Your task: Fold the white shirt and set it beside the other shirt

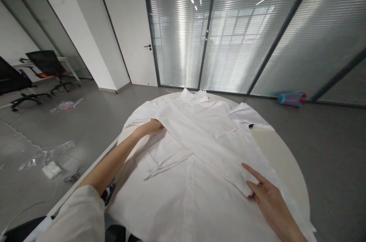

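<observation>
Cream sleeve point(71, 215) of the person's own left arm fills the lower left corner, nearest to the camera. From it the bare forearm point(114, 162) reaches up, and the left hand point(151, 127) lies on the white shirt point(185, 204) near its shoulder, curved over the cloth; whether it really grips the cloth, one cannot tell. The right hand point(271, 204) is open and spread, and its fingertips point(250, 173) are at the end of a long shirt sleeve point(211, 146). This sleeve lies folded diagonally across the shirt front, from the shoulder down to the right hand, so the shirt is now partly folded. Thin creases show beside it on the left. The collar point(194, 95) points away from the person.

The shirt lies on a round white table point(286, 158), and a small black thing point(251, 125) sits at the shirt's right edge. Beyond the table stands a glass wall point(177, 32), with a blue and red object point(291, 99) on the floor before it. Left of the table are black chairs point(48, 66) and plastic bags point(65, 104).
</observation>
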A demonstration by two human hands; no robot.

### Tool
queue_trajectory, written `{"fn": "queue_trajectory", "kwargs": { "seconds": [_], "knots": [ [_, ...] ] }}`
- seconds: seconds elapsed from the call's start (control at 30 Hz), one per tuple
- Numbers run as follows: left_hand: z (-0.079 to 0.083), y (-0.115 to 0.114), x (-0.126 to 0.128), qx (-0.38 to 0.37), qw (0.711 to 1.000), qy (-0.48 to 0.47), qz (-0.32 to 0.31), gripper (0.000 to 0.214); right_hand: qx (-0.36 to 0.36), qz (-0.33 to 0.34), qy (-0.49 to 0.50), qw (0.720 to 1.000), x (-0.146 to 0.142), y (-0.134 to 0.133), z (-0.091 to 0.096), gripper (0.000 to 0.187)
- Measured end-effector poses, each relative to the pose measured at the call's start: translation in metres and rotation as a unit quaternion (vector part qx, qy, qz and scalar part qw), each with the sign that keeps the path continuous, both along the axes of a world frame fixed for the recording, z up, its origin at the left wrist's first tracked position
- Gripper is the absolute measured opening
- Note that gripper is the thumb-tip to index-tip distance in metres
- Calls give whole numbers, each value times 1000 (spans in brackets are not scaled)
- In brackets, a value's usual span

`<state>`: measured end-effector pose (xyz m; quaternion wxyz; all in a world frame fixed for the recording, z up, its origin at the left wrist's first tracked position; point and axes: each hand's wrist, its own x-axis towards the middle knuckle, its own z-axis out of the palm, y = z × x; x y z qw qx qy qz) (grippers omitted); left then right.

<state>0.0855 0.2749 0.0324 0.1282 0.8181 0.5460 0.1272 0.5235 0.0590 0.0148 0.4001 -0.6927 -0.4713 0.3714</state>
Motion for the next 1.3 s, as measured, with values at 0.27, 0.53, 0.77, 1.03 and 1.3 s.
{"fn": "queue_trajectory", "kwargs": {
  "seconds": [0.27,0.53,0.77,1.03,1.3],
  "knots": [
    [51,24,5,51,998,30,-1,43,5,-11,33,999,3,-1,-6,57],
    [-8,101,49,54,995,76,19,62,25,-13,-35,999,4,-3,-9,60],
    [-36,109,42,58,993,90,55,67,40,2,-103,994,5,-1,-21,64],
    [-27,90,51,96,991,83,36,58,78,-3,-132,988,-1,-2,-10,59],
    [-36,49,45,83,993,86,21,64,85,0,-136,987,0,0,-20,51]
  ]
}}
